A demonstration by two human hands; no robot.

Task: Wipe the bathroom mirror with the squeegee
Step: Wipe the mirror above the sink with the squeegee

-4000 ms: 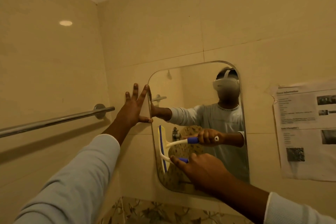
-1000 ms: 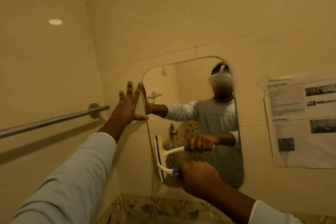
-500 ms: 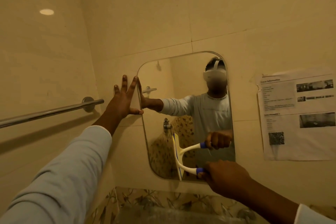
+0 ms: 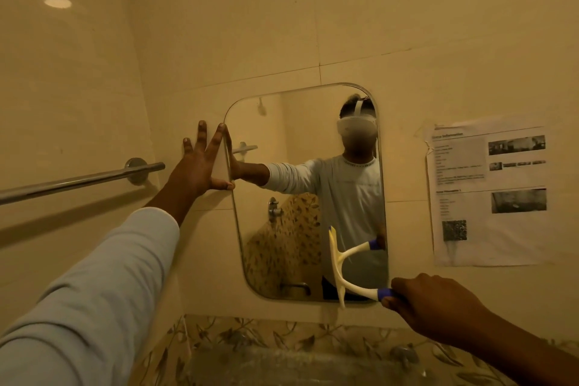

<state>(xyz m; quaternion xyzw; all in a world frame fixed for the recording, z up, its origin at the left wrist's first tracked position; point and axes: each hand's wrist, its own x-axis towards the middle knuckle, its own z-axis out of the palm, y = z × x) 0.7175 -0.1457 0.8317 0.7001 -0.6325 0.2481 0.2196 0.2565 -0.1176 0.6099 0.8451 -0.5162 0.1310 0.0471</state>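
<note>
Low on mirror (image 4: pixel 297 135), squeegee (image 4: pixel 336 269) blade upright, handle pointing right

To my left, a shiny round chrome towel rail (image 4: pixel 78 180) runs along the glossy cream wall tiles (image 4: pixel 78 88) to a round bracket near the corner. High on that wall sits 1 bright oval spot of light (image 4: pixel 58 2). Ahead on my right hangs a crinkled white printed paper sheet (image 4: pixel 460 166) with 3 dark photos, its text too blurred to read. Below runs a band of leaf-patterned tiles (image 4: pixel 250 335).
</note>
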